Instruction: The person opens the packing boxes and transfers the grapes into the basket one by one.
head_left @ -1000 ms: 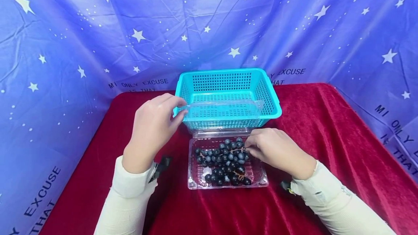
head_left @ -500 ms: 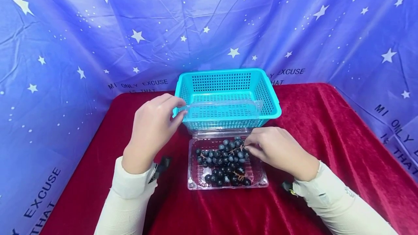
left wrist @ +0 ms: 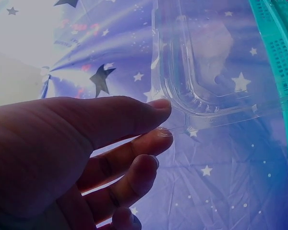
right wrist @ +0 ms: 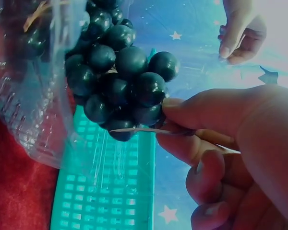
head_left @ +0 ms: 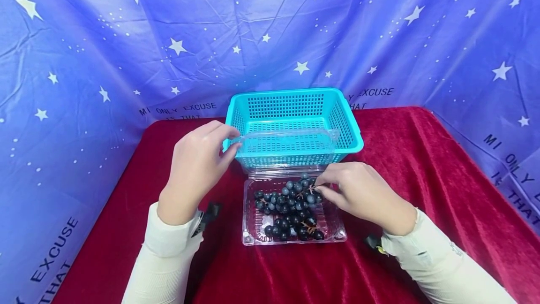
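Observation:
In the head view my left hand [head_left: 194,165] pinches the left corner of a clear plastic clamshell's raised lid [left wrist: 182,96] between thumb and forefinger. With thumb and forefinger, my right hand [head_left: 364,193] pinches the stem at the right end of a bunch of dark grapes [head_left: 283,203]. That end is raised near the right rear of the clamshell's base [head_left: 295,242], while the left end hangs lower over it. A second bunch of black grapes [head_left: 280,228] with a brown stem lies in the front of the base. The right wrist view shows the held grapes [right wrist: 117,79] close up.
A turquoise perforated basket [head_left: 291,92] stands directly behind the clamshell, its front partly seen through the lid. Red velvet cloth [head_left: 405,154] covers the table. A blue curtain [head_left: 211,22] with white stars hangs behind and on both sides.
My right hand has risen slightly, tilting the right end of the rear grape bunch upward. Its left end has shifted a little to the right. The left hand and the lid stay put.

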`<state>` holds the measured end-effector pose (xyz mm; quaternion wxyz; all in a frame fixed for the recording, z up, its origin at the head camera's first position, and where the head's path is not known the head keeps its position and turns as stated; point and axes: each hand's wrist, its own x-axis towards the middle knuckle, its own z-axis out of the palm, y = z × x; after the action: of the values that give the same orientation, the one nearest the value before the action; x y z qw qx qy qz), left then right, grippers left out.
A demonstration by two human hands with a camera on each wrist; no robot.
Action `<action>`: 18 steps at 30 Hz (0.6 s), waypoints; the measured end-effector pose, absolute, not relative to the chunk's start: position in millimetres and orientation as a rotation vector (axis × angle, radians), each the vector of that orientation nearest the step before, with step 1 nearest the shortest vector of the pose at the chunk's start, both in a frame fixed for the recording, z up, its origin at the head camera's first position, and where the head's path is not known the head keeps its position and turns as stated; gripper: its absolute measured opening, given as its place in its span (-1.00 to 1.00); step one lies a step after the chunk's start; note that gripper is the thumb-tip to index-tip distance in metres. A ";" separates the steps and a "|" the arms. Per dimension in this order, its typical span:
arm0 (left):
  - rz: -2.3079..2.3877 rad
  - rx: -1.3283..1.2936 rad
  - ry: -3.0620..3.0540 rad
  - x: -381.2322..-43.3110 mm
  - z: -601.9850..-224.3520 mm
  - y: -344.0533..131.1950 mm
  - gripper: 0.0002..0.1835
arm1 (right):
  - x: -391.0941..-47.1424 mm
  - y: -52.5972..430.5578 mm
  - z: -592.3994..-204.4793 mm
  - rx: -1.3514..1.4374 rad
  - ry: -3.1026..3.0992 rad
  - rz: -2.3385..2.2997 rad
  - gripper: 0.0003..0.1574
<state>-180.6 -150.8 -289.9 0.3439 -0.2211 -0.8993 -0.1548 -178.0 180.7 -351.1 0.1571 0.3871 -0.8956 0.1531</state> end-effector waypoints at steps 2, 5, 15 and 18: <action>-0.408 -0.574 -2.334 -180.8 -290.2 -150.9 -0.85 | -176.9 180.3 -350.1 1.106 -2.566 0.451 -0.91; -0.408 -0.574 -2.329 -181.0 -290.6 -150.6 -0.86 | -175.4 180.1 -348.8 1.106 -2.564 0.464 -0.91; -0.406 -0.570 -2.339 -181.2 -289.8 -150.4 -0.86 | -171.0 180.2 -342.5 1.084 -2.511 0.487 -0.86; -0.410 -0.571 -2.336 -181.1 -289.9 -149.9 -0.86 | -169.8 180.6 -340.5 1.065 -2.516 0.494 -0.88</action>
<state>-181.1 -149.9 -289.9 0.3440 -0.2197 -0.8992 -0.1578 -169.8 180.6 -340.5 0.1815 0.3770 -0.8913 0.1749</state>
